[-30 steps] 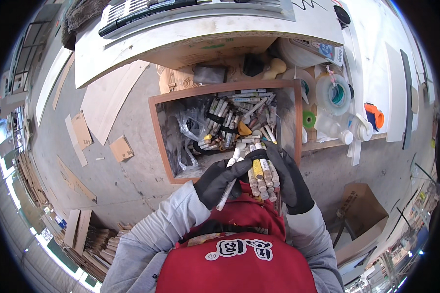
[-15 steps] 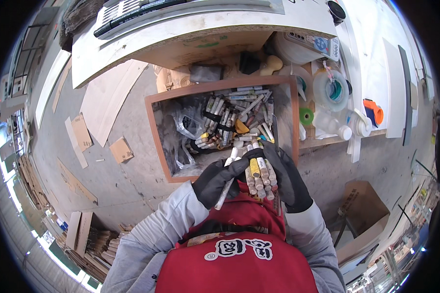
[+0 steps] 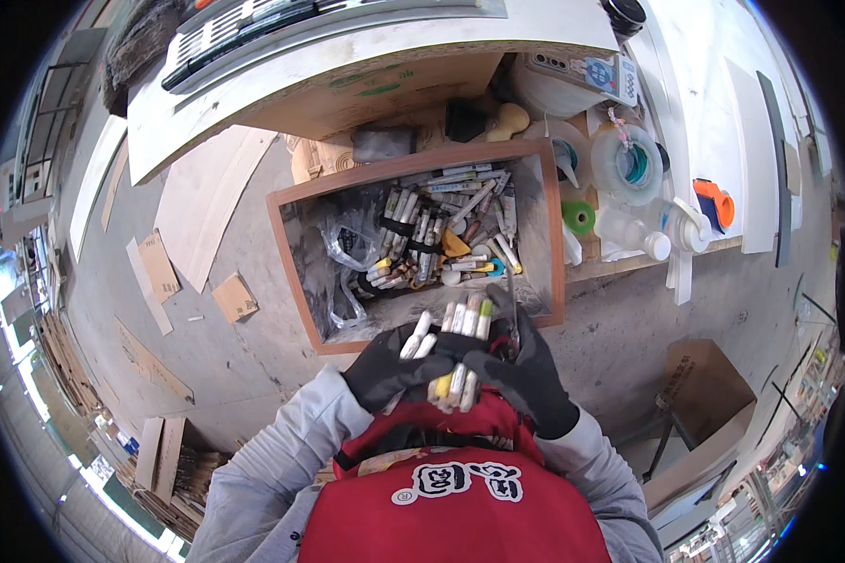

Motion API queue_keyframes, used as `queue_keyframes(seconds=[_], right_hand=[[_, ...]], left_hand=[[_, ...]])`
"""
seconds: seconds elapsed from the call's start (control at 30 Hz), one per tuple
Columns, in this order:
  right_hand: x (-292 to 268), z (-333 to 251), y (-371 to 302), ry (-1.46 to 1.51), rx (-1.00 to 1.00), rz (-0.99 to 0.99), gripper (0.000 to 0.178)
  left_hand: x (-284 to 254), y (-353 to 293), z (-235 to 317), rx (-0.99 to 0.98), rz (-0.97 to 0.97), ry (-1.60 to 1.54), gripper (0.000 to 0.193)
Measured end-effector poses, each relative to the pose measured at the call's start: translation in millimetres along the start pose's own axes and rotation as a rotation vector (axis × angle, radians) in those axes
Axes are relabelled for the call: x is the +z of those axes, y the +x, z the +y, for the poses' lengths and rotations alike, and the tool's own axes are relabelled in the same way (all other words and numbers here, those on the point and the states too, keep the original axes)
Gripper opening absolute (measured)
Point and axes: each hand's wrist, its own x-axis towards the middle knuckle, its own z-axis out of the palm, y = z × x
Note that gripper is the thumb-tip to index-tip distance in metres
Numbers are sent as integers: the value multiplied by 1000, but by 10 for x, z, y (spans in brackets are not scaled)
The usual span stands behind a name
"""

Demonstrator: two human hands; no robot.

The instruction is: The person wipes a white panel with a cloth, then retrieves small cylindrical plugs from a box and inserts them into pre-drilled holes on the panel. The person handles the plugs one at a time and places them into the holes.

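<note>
In front of my red apron, a bundle of marker-like sticks (image 3: 468, 321) is gathered by a black band round its middle. My right hand (image 3: 530, 373), in a black glove, has its fingers closed over the bundle's band from the right. A thin dark tool (image 3: 509, 340) shows beside that hand, its kind unclear. From the left, my gloved left hand (image 3: 382, 369) pinches loose white sticks (image 3: 417, 340) against the bundle's side. Beyond both hands lies a wood-rimmed box (image 3: 294, 272) with more banded sticks (image 3: 402, 211), loose sticks and a clear plastic bag (image 3: 355, 239).
A white workbench (image 3: 366, 70) overhangs the box's far side. On the right shelf are tape rolls (image 3: 627, 167), a green roll (image 3: 578, 218), a white bottle (image 3: 629, 235) and an orange tape dispenser (image 3: 714, 205). An open carton (image 3: 709, 394) stands at right; board scraps (image 3: 235, 296) lie on the left floor.
The bundle has moved left and now sits more upright, its far ends showing above the band. My right fingers have come across the band, and my left hand has drawn closer with the loose sticks.
</note>
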Motion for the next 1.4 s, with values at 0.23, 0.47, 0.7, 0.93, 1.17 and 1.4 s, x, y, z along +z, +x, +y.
queue_keyframes(seconds=[0.23,0.47,0.7,0.93,1.17,1.4], right_hand=[[-170,172,-154,256,132,51,67],[-605,246,64,-162,-208,747,47],[-738,389,209,-311,-58,705,48],[-760,404,245,-325,-99,682,45],[-709,350,243,-266,-86,693,45],[-740,395,253,-194,-114,680,43]], left_hand=[[-117,-120,-145,25,36,13,45],[-250,-117,-122,91,265,10,32],[-283,-6,-64,94,371,63,36],[-449,908,223,621,513,869,54],[-341,1481,120,538,562,1262,44],[-206,2004,-128,729,-101,1860,42]])
